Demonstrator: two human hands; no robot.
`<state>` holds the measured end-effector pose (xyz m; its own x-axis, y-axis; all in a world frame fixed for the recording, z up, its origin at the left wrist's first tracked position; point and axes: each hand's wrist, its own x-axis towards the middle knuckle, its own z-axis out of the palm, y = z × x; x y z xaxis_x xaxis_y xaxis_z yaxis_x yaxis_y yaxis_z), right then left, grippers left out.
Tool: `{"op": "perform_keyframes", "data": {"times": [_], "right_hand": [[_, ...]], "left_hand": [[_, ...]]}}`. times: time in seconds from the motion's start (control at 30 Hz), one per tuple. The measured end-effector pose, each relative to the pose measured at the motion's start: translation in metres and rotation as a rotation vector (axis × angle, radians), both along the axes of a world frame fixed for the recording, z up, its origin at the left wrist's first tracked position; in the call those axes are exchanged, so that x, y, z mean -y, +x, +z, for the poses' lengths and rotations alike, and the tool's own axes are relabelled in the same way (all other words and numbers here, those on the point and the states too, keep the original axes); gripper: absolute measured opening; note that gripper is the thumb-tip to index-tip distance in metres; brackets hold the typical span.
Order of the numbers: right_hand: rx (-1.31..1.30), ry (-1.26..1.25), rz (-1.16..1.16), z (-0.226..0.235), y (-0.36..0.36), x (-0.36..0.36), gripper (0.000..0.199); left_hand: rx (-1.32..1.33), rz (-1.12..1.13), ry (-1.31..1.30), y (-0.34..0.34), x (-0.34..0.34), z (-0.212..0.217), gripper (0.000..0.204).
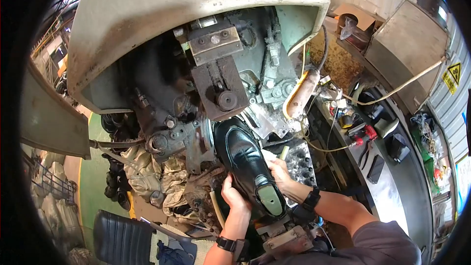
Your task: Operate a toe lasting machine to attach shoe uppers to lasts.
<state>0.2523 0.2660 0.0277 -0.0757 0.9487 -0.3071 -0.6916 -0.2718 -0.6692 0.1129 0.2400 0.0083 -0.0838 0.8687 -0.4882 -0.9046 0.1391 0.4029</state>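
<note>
I am gripping the black shoe (245,159) at its near end, my left hand (233,194) closed on its left side, my right hand (278,169) on its right. Its long axis is running away from me, toe seemingly pressing into the machine (216,83).

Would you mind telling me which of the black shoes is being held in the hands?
The glossy black shoe at the machine, gripped between left hand and right hand; the other black shoes lie piled on the floor, left.
</note>
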Motion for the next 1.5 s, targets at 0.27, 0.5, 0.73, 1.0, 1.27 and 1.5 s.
{"op": "perform_keyframes", "data": {"times": [0.27, 0.5, 0.73, 1.0, 1.27, 1.5], "right_hand": [[-0.032, 0.029, 0.018, -0.012, -0.001, -0.007, 0.025], [-0.019, 0.028, -0.016, -0.007, -0.001, -0.005, 0.023], [-0.048, 0.003, -0.018, -0.002, -0.004, 0.001, 0.022], [0.045, 0.011, 0.223, -0.032, 0.043, -0.007, 0.026], [0.685, -0.524, -0.117, -0.175, 0.282, 0.073, 0.016], [0.365, -0.590, -0.126, -0.280, 0.225, 0.133, 0.022]], "left_hand": [[-0.344, 0.207, 0.008, 0.010, 0.000, -0.001, 0.025], [-0.399, 0.187, -0.023, 0.011, -0.002, 0.010, 0.033], [-0.339, 0.112, 0.003, 0.007, 0.002, 0.017, 0.040], [-0.649, 0.065, -0.004, -0.029, 0.007, -0.031, 0.037], [-0.877, 0.171, -0.434, -0.235, 0.180, -0.213, 0.011], [-0.466, -0.324, -0.502, -0.150, 0.192, -0.226, 0.021]]}}
